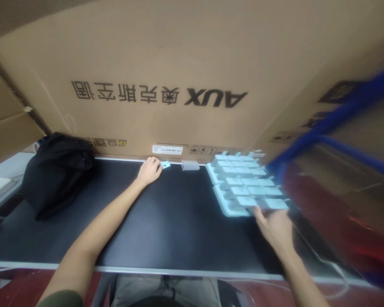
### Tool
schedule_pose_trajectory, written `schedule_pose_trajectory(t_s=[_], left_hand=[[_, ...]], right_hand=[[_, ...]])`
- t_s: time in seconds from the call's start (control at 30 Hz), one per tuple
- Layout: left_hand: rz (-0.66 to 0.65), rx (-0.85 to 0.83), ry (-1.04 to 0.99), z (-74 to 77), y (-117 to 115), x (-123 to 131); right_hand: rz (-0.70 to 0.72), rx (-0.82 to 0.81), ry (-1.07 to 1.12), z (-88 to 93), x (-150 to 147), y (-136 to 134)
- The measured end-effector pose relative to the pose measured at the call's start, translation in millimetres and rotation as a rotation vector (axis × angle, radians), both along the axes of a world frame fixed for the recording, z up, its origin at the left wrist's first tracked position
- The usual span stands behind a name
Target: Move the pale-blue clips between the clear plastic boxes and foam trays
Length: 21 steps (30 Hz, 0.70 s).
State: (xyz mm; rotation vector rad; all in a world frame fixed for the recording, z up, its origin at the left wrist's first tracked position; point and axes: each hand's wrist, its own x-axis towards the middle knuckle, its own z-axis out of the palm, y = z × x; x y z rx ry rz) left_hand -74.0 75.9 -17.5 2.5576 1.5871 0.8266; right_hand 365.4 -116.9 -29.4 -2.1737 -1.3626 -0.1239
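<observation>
At the far edge of the black tabletop, my left hand has its fingers closed on a small flat light blue piece, which sticks out to the right. My right hand is at the near right corner of a light blue tray with rows of raised square blocks. Its thumb lies along the tray's near edge and the hand looks closed on it; the other fingers are mostly hidden and blurred. A small clear plastic piece lies between the left hand and the tray.
A big AUX cardboard box stands behind the table. A black cloth bag sits on the left. Blue metal bars slant along the right side, and a white cable runs near the right edge.
</observation>
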Motion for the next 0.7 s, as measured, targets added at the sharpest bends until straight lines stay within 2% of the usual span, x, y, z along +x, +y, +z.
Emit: schedule_pose_trajectory(t_s=[0.07, 0.17, 0.27, 0.37, 0.5, 0.6, 0.7], left_hand=[[0.037, -0.007, -0.042, -0.8, 0, -1], [0.111, -0.029, -0.127, -3.2, 4, -5], [0.193, -0.07, -0.234, -6.8, 12, -10], [0.23, -0.111, -0.329, -9.5, 19, -14], [0.209, -0.146, -0.4, -9.4, 19, -16], [0.188, -0.161, -0.416, -8.5, 16, -16], [0.176, -0.175, -0.412, -9.2, 14, -15]], right_hand=[[-0.023, 0.097, -0.005, 11.6, 0, -5], [-0.046, 0.223, -0.026, 40.3, -10, -9], [0.09, 0.242, 0.028, 74.9, -39, -3], [0.326, 0.054, 0.036, 101.0, -93, 18], [0.666, -0.22, -0.083, 112.0, -177, 62], [0.709, -0.385, -0.186, 109.7, -225, 97], [0.682, -0.462, -0.295, 107.1, -249, 127]])
